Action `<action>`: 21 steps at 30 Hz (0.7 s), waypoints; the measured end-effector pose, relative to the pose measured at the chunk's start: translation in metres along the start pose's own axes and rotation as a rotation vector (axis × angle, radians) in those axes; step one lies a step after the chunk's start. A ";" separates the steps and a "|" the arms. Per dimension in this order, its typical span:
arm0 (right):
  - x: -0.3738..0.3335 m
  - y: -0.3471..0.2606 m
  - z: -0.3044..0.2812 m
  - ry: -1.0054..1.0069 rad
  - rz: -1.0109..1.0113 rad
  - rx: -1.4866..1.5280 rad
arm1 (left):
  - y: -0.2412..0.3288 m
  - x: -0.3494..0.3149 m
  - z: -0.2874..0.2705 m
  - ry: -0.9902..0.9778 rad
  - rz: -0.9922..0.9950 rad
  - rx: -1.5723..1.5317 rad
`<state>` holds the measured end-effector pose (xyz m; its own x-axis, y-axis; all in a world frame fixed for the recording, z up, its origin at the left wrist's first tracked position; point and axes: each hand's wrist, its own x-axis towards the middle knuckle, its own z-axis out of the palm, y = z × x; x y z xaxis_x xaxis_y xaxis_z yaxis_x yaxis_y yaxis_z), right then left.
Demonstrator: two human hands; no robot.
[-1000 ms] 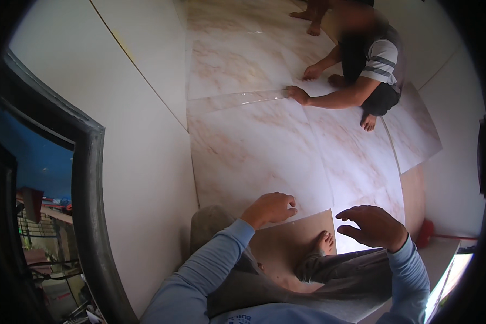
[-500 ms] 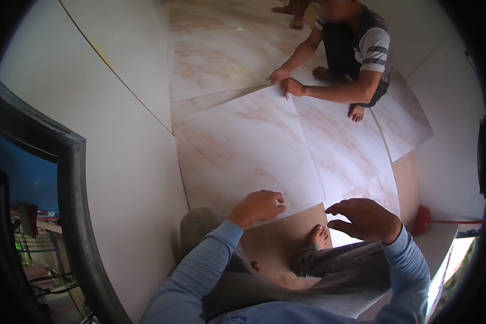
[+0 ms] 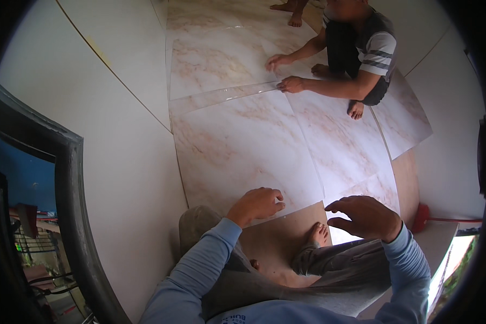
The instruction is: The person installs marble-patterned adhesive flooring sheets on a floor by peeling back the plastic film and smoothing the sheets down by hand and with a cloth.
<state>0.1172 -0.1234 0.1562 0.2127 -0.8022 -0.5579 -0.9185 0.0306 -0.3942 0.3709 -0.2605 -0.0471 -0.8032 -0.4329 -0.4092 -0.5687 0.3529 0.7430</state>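
A large marble-patterned floor sheet (image 3: 243, 151), white with pinkish-brown veins, lies in front of me. My left hand (image 3: 258, 205) is just above its near edge, fingers loosely bent and thumb apart, holding nothing. To the right of the sheet's near corner, my right hand (image 3: 366, 217) hovers with thumb and fingers spread, also holding nothing. A crouching person's hand (image 3: 291, 84) rests at the sheet's far right corner. That person's other hand (image 3: 277, 62) is over the adjoining far sheet (image 3: 216, 65). Between the two sheets runs a narrow strip with shiny spots.
Another marble-patterned sheet (image 3: 340, 140) lies to the right, and a loose one (image 3: 402, 119) leans toward the right wall. Brown bare floor (image 3: 275, 243) shows by my foot. A white wall (image 3: 124, 162) and a dark door frame (image 3: 73, 189) stand left. A red object (image 3: 421, 217) sits at right.
The other person's hands have drawn apart, one moving onto the far sheet. The strip between the two sheets shows wider. My hands have hardly moved.
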 end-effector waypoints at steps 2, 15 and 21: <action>-0.002 0.003 0.002 -0.001 -0.003 0.003 | 0.004 0.001 0.000 -0.013 -0.011 0.006; -0.004 0.004 0.000 -0.003 0.000 0.011 | 0.006 0.002 -0.001 -0.022 -0.013 0.010; -0.002 0.002 -0.001 -0.007 0.006 0.026 | 0.004 0.001 -0.001 -0.017 -0.015 0.002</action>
<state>0.1144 -0.1222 0.1577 0.2099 -0.7977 -0.5654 -0.9107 0.0509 -0.4099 0.3677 -0.2601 -0.0442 -0.7972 -0.4240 -0.4296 -0.5814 0.3481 0.7353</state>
